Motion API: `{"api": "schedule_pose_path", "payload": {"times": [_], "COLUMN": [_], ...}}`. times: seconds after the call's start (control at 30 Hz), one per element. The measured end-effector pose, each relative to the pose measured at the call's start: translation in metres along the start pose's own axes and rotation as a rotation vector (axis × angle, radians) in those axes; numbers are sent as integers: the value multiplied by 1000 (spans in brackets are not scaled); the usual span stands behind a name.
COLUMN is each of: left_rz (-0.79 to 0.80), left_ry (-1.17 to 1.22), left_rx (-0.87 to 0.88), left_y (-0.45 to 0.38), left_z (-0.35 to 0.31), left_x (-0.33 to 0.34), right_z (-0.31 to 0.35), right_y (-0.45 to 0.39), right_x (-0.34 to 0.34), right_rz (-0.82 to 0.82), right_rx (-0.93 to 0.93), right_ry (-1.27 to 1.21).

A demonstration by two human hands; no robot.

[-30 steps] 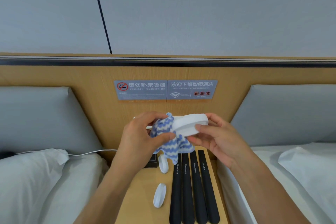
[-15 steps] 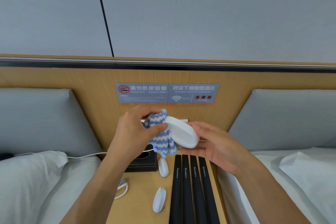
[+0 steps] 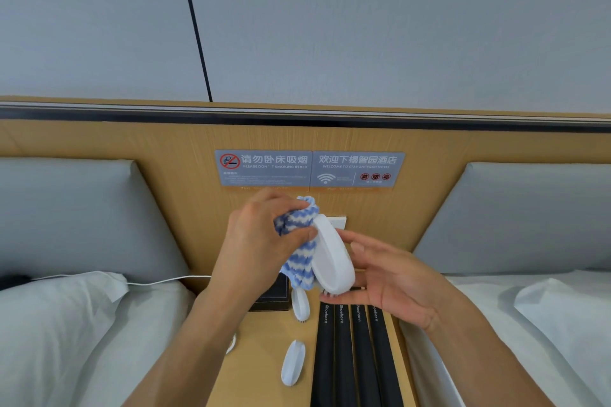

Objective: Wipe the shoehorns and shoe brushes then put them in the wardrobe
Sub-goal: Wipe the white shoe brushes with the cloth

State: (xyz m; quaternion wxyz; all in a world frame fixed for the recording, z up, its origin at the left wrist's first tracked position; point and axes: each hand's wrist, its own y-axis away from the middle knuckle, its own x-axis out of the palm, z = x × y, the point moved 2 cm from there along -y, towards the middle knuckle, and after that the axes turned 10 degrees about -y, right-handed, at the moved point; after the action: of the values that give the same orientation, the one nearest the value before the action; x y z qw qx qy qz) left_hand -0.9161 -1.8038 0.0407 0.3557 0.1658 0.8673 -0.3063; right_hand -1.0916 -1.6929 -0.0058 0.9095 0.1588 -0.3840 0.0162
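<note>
I hold a white shoe brush (image 3: pixel 331 258) up in front of me, above the far end of a narrow wooden table (image 3: pixel 261 370) that stands between two beds. My right hand (image 3: pixel 383 277) cradles it from the right and underneath, fingers curled around its far side and lower end. My left hand (image 3: pixel 261 241) pinches a bunched blue and white striped cloth (image 3: pixel 299 241) and presses it against the brush's left edge.

The brush stands nearly upright. Its long axis runs from upper left to lower right, the top end leaning a little away from me toward the wooden wall panel, the smooth white back turned toward me and to the left. A few bristles peek out at the bottom, so they seem to face my right palm.

My right-hand grip looks light, so I think a firm wipe from the left could push the brush out of my fingers. It would likely drop onto the four black shoehorns (image 3: pixel 353 353) lying side by side directly below, or the two other white brushes (image 3: pixel 292 362) beside them. The hanging cloth tail could also brush those and shift them.
</note>
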Motion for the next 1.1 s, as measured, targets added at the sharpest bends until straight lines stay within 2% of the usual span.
{"api": "schedule_pose_path", "payload": {"times": [0.13,0.23,0.43,0.63,0.8,0.87,1.0,1.1], "left_rz": [57,84,29,205,403,393,233,239], "left_ry": [46,40,-64,-112,-50,-37,-98,-86], "left_rx": [54,97,136,287,413,401,360,377], "left_y": [-3,-5,6,13,9,5,-1,-2], "left_z": [-1,-3,-12,-22,-18,-16,-22,-23], "left_x": [-7,-9,-4,-2,-11,-12,-5,-2], "right_z": [4,6,12,16,14,13,19,25], "right_y": [-2,-2,0,1,2,3,4,4], "right_x": [1,6,14,8,2,2,7,7], "right_rz": [-92,-81,-123,-156,-115,-96,-89,-97], "right_rx": [-19,-17,-73,-137,-124,-108,-111,-125], "right_ry": [119,131,155,160,166,200,235,232]}}
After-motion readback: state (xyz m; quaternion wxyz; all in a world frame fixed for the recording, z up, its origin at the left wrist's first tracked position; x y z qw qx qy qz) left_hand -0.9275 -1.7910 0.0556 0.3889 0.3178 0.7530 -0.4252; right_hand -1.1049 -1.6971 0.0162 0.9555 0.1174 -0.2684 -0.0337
